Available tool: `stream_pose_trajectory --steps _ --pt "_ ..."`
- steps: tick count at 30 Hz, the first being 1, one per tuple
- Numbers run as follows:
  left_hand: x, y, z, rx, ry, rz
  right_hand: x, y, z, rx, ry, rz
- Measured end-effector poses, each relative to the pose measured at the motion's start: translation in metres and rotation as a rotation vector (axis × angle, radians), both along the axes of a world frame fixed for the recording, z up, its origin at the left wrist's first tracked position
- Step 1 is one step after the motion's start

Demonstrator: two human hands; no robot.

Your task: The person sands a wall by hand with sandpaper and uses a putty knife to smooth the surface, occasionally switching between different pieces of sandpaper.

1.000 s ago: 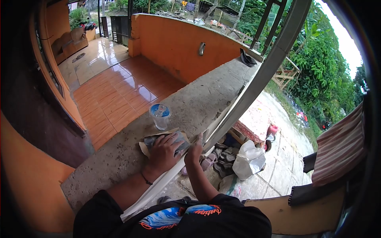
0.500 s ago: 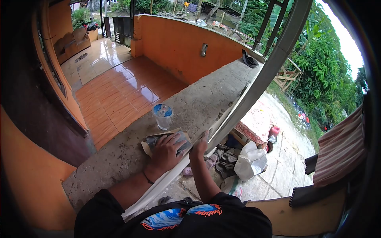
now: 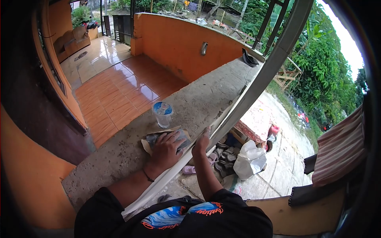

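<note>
My left hand (image 3: 166, 150) lies flat with fingers spread on a dark sheet (image 3: 155, 138) that has torn brown paper edges. Under the sheet is the rough concrete top of a low wall (image 3: 119, 152). My right hand (image 3: 201, 143) is at the wall's outer edge, fingers together against the pale strip (image 3: 174, 171) beside the grey post (image 3: 254, 93). Whatever it holds there is hidden by the hand. Just beyond the sheet stands a clear plastic cup (image 3: 162, 115) with a blue printed lid.
A dark cap-like object (image 3: 249, 58) rests at the wall's far end. Outside, below my right hand, are several shoes (image 3: 226, 156) and a white sack (image 3: 250, 160). A striped cloth (image 3: 339, 146) hangs at the right. Orange tiles (image 3: 115, 95) cover the floor inside.
My right hand has shifted slightly forward along the edge. The left hand stays on the sheet, almost in the same place.
</note>
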State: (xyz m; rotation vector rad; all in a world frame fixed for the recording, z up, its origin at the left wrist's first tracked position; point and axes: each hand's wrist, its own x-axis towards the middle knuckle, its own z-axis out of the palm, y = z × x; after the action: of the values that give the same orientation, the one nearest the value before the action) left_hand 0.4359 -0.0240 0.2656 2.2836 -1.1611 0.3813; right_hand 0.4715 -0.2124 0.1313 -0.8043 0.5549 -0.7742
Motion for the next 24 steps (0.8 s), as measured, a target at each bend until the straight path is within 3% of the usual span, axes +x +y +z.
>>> stream_pose_trajectory --steps 3,6,8,9,12,16,18,24 --pt "0.000 0.000 -0.002 0.000 0.018 -0.002 0.000 0.000 0.000 -0.160 0.123 -0.114" --pt "0.000 0.000 -0.003 0.010 0.019 -0.003 -0.004 0.004 0.011 -0.100 0.032 -0.084" --pt "0.000 -0.001 -0.003 0.010 0.008 -0.001 -0.024 0.024 0.059 0.133 0.091 0.046" --pt "-0.001 -0.001 -0.003 0.010 0.005 -0.002 -0.030 0.033 0.063 0.133 0.088 0.048" --pt "0.001 0.001 -0.001 0.008 0.002 -0.003 -0.037 0.053 0.057 0.029 0.150 0.049" --pt "0.000 0.001 -0.001 0.011 0.003 -0.007 -0.025 0.035 0.042 0.104 -0.033 -0.009" --pt "0.000 0.002 -0.004 0.015 0.003 -0.001 -0.023 0.022 0.045 0.206 0.015 0.095" --pt "0.001 0.000 -0.002 0.006 0.015 -0.005 -0.044 0.058 0.044 0.081 0.199 0.056"
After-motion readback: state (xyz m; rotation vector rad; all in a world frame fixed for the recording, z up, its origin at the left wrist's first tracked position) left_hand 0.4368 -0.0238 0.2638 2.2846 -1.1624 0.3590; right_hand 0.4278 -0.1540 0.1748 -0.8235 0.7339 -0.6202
